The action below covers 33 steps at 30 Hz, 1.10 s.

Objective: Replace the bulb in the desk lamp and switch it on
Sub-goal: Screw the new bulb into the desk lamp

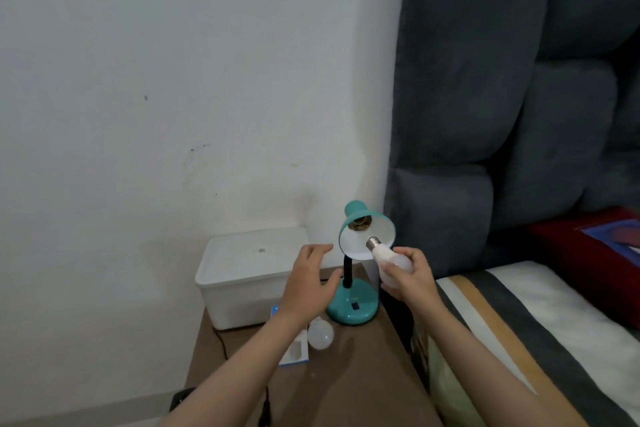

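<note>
Desk lamp: teal, standing on the brown bedside table, shade tilted toward the camera, socket showing empty.
Right hand: gripping a white bulb, its screw base pointing into the shade.
Left hand: hovering beside the lamp's neck, fingers relaxed, holding nothing.
Surface: table standing between white wall and grey headboard; a white lidded box sitting behind.
Count: two bulbs; the second bulb is lying beside a bulb carton.
</note>
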{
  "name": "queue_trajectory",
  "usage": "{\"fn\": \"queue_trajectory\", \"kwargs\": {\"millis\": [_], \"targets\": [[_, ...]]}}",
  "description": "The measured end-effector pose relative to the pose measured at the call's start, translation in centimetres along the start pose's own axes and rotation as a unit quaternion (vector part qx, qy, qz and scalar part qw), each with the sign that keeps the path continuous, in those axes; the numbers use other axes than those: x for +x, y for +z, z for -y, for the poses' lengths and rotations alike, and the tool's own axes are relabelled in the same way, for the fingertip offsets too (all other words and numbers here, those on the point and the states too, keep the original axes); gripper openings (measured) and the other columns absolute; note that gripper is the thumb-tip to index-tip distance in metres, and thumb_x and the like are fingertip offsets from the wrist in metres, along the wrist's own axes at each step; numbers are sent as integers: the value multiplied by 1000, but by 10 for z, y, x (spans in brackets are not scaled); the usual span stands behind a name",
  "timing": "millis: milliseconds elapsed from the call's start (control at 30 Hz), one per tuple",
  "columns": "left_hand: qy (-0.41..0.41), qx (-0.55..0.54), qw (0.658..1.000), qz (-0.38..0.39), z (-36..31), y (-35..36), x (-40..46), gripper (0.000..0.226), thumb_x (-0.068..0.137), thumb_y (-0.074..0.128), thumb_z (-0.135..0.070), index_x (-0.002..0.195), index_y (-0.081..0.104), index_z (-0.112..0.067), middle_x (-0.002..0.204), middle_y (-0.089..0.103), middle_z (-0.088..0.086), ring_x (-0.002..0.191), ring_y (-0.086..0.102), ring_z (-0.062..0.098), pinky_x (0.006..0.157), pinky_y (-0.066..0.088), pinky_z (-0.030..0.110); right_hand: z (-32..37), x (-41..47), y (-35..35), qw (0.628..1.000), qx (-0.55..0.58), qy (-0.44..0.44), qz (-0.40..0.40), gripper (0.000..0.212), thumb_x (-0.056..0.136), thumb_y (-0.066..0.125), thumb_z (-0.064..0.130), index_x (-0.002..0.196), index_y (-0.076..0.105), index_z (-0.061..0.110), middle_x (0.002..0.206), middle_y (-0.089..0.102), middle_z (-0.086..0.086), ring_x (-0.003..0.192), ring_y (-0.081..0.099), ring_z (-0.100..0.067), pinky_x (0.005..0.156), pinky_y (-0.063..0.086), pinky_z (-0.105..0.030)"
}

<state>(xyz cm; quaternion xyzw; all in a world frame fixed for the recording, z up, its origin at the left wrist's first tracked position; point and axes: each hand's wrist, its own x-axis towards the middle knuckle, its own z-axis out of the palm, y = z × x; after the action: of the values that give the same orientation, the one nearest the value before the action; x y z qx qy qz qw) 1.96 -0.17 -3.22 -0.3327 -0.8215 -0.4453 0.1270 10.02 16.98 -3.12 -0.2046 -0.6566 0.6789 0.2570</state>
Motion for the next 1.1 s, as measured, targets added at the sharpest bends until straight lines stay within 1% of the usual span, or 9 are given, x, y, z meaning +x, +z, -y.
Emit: {"fn": "queue_trajectory", "kwargs": {"millis": [100, 233, 333, 433, 533, 633, 700, 933, 1100], "targets": [[51, 11, 999, 1, -7, 5, 22, 46, 83, 64, -19, 126, 50, -21, 121, 48, -3, 111, 48, 9, 95, 41, 22, 3, 7, 0, 995, -82, -56, -15, 43, 67, 72, 26, 104, 51, 33, 114, 49, -8, 93, 59, -22, 81, 56, -45], [95, 62, 993, 12, -4, 9, 46, 46, 83, 62, -18, 127, 50, -24, 125, 48, -2, 115, 48, 11, 94, 45, 27, 5, 11, 7, 959, -201, -189, -62, 49, 70, 78, 28, 111, 51, 22, 109, 48, -1, 94, 53, -12, 82, 47, -28], [113, 106, 987, 42, 3, 12, 58, 45, 86, 58, -18, 129, 48, -26, 132, 45, 0, 117, 48, 16, 89, 49, 32, 3, 16, 16, 928, -253, -256, -98, 52, 71, 77, 37, 115, 54, 21, 110, 53, 2, 91, 56, -12, 73, 51, -29], [125, 117, 983, 64, 9, 16, 66, 45, 87, 56, -14, 130, 47, -24, 135, 44, 1, 114, 52, 19, 88, 50, 33, -3, 28, 23, 914, -281, -271, -109, 56, 72, 76, 41, 119, 52, 22, 114, 56, 4, 93, 60, -14, 69, 55, -33], [137, 105, 983, 55, 13, 22, 69, 42, 88, 55, -11, 128, 49, -21, 136, 46, 0, 115, 53, 18, 89, 49, 28, -10, 39, 29, 902, -294, -301, -102, 54, 73, 77, 38, 117, 55, 18, 115, 56, 0, 96, 61, -17, 68, 54, -28], [145, 96, 984, 41, 17, 27, 70, 42, 86, 57, -7, 125, 53, -20, 133, 50, 0, 115, 53, 16, 90, 47, 23, -17, 49, 35, 885, -319, -323, -101, 54, 73, 76, 36, 119, 55, 18, 122, 47, -6, 94, 61, -21, 64, 58, -30], [145, 92, 985, 34, 20, 27, 72, 44, 84, 58, -4, 125, 54, -20, 130, 52, 1, 115, 53, 15, 90, 46, 21, -21, 53, 38, 884, -318, -325, -105, 55, 73, 77, 33, 120, 53, 18, 118, 44, -7, 90, 61, -21, 61, 58, -31], [159, 86, 983, 40, 22, 22, 73, 43, 83, 59, 1, 120, 58, -20, 126, 57, 2, 112, 56, 15, 89, 40, 12, -36, 55, 42, 875, -312, -343, -141, 49, 66, 83, 29, 103, 53, 16, 107, 54, -8, 80, 64, -23, 47, 54, -27], [159, 69, 984, 34, 21, 21, 72, 43, 81, 60, 4, 117, 60, -18, 123, 60, 4, 108, 58, 15, 89, 39, 9, -28, 58, 42, 860, -328, -356, -161, 50, 70, 79, 39, 107, 58, 14, 108, 59, -5, 81, 65, -20, 50, 56, -30]]}}
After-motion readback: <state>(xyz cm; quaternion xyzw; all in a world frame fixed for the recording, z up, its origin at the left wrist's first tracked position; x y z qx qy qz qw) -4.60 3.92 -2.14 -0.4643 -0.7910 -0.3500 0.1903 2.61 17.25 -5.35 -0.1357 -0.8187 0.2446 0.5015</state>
